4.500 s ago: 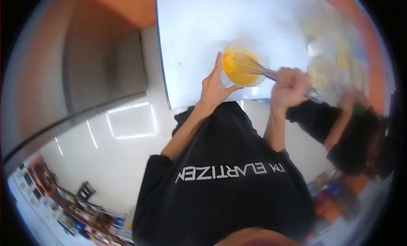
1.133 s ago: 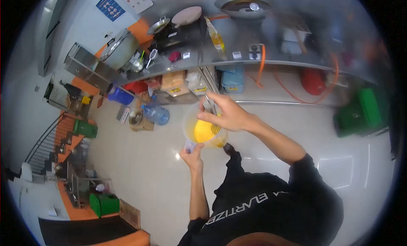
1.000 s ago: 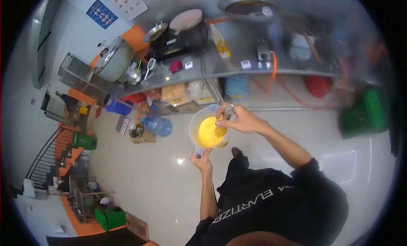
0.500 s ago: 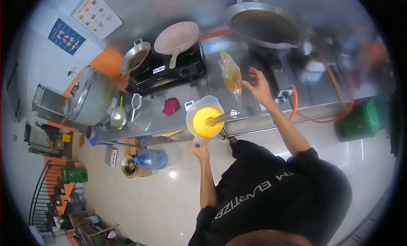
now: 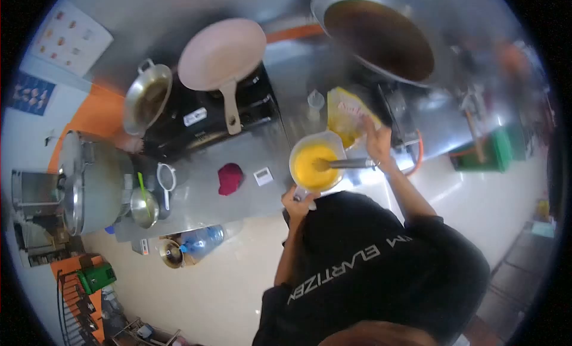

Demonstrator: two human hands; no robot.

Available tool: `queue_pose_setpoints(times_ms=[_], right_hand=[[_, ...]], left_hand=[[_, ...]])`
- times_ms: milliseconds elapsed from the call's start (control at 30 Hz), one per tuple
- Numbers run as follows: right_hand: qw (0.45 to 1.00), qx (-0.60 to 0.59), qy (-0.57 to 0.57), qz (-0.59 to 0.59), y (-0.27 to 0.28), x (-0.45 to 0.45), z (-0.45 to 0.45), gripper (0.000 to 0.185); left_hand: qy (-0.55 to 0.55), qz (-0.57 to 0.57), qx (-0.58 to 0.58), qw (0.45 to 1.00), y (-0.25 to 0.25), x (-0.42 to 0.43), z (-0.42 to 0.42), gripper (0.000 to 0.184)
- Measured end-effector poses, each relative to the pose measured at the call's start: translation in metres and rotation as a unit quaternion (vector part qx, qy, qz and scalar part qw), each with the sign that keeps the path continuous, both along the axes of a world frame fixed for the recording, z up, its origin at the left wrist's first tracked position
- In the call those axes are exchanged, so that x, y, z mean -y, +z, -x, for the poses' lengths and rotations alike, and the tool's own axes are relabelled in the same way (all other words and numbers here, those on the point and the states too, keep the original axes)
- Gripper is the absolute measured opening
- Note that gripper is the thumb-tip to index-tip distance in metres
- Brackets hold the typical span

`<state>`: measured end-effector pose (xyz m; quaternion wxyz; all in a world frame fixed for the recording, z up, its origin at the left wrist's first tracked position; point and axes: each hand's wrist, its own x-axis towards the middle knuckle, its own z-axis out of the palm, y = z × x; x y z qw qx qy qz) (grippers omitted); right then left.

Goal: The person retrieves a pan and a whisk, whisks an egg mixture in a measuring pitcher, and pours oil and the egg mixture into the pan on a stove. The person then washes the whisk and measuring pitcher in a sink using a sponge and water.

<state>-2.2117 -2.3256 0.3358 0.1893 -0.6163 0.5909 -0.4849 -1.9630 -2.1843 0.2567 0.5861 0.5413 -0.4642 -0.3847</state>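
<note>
A clear jug [image 5: 341, 141] of yellow liquid hangs in front of the steel counter, its handle in my left hand [image 5: 299, 201], fingers closed round it. A whisk [image 5: 353, 163] leans in the jug, its wires in the liquid and its handle over the rim to the right. My right hand [image 5: 378, 140] is at the lower right edge of a yellow-edged plastic pouch [image 5: 347, 115], with its fingers closed on it. The pouch is just beyond the jug and holds something yellow, partly hidden by the jug and the fingers.
A pink pan [image 5: 221, 55] sits on a black stove [image 5: 205, 131]; a smaller metal pan [image 5: 148, 98] is to its left. A large wok [image 5: 381, 36] stands at the back. Along the counter [image 5: 202, 197] lie a strainer [image 5: 167, 177], a red cloth [image 5: 229, 178] and a timer [image 5: 263, 176].
The view has turned from the white table to the stove counter and come closer. My right hand has let go of the whisk, reached out and taken hold of the pouch. The jug has moved with my left hand.
</note>
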Motion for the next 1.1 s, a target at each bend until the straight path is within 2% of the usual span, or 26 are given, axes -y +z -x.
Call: queue_pose_setpoints(times_ms=[33, 67, 100, 167, 200, 267, 300, 333, 400, 467, 500, 533, 600, 633, 667, 700, 767, 800, 867, 967, 1033, 1100], right_hand=[[0.991, -0.099, -0.011, -0.093, 0.013, -0.004, 0.008, 0.035], [0.988, -0.062, -0.032, -0.135, 0.036, -0.006, 0.005, 0.035], [0.984, -0.024, -0.057, -0.167, 0.058, -0.002, -0.001, 0.034], [0.99, -0.023, -0.082, -0.11, 0.083, 0.004, -0.006, 0.034], [0.994, -0.015, -0.075, -0.08, 0.096, 0.009, -0.006, 0.033], [0.987, -0.145, -0.053, -0.044, 0.119, 0.019, 0.003, 0.032], [0.977, -0.209, -0.039, -0.027, 0.136, 0.02, 0.001, 0.031], [0.982, -0.19, -0.025, -0.003, 0.155, 0.023, -0.009, 0.031], [0.987, -0.149, 0.009, 0.058, 0.202, 0.038, -0.042, 0.03], [0.985, -0.169, 0.024, 0.007, 0.239, 0.051, -0.066, 0.03], [0.983, -0.18, 0.034, -0.016, 0.25, 0.059, -0.078, 0.03], [0.987, -0.144, 0.065, -0.001, 0.255, 0.066, -0.09, 0.029], [0.981, -0.146, 0.13, 0.017, 0.256, 0.081, -0.103, 0.03], [0.975, -0.147, 0.164, 0.025, 0.252, 0.087, -0.106, 0.031], [0.974, -0.154, 0.138, -0.095, 0.251, 0.099, -0.11, 0.035], [0.97, -0.15, 0.151, -0.115, 0.252, 0.107, -0.122, 0.035], [0.962, -0.142, 0.171, -0.161, 0.251, 0.119, -0.144, 0.035], [0.963, -0.145, 0.208, -0.094, 0.238, 0.132, -0.147, 0.029], [0.936, -0.239, 0.254, -0.058, 0.229, 0.154, -0.161, 0.032], [0.896, -0.364, 0.242, -0.077, 0.248, 0.163, -0.197, 0.036], [0.894, -0.369, 0.238, -0.094, 0.254, 0.174, -0.212, 0.038], [0.871, -0.408, 0.267, -0.053, 0.242, 0.203, -0.211, 0.041]], left_hand=[[-0.025, -0.033, -0.032, 0.999, 0.006, 0.001, -0.005, 0.041], [-0.063, -0.034, 0.016, 0.997, 0.003, 0.002, -0.014, 0.045], [-0.089, -0.025, 0.006, 0.996, -0.001, 0.006, -0.022, 0.045], [-0.144, -0.002, -0.011, 0.989, -0.012, 0.013, -0.039, 0.044], [-0.163, -0.022, 0.05, 0.985, -0.022, 0.015, -0.049, 0.02], [-0.136, -0.079, -0.063, 0.986, -0.042, 0.026, -0.078, 0.016], [-0.113, -0.099, -0.095, 0.984, -0.036, 0.034, -0.084, 0.016], [-0.089, -0.118, -0.128, 0.981, -0.029, 0.042, -0.09, 0.017], [-0.018, -0.124, -0.148, 0.981, 0.041, 0.086, -0.084, 0.026], [-0.081, -0.014, -0.015, 0.997, 0.07, 0.122, -0.071, 0.028], [-0.131, -0.003, -0.042, 0.99, 0.086, 0.14, -0.063, 0.037], [-0.182, 0.008, -0.066, 0.981, 0.099, 0.156, -0.053, 0.048], [-0.222, 0.053, -0.068, 0.971, 0.112, 0.184, -0.034, 0.066], [-0.234, 0.051, -0.103, 0.966, 0.115, 0.188, -0.026, 0.068], [-0.245, 0.05, -0.137, 0.958, 0.119, 0.196, -0.02, 0.07], [-0.258, 0.05, -0.171, 0.949, 0.124, 0.204, -0.019, 0.073], [-0.257, 0.022, -0.188, 0.948, 0.132, 0.206, -0.027, 0.072], [-0.259, 0.008, -0.196, 0.946, 0.135, 0.206, -0.03, 0.072], [-0.26, 0.033, -0.251, 0.932, 0.126, 0.21, -0.032, 0.072], [-0.248, 0.051, -0.306, 0.918, 0.116, 0.215, -0.032, 0.071], [-0.239, 0.045, -0.33, 0.912, 0.115, 0.218, -0.031, 0.07], [-0.233, 0.029, -0.35, 0.907, 0.116, 0.224, -0.031, 0.07]])
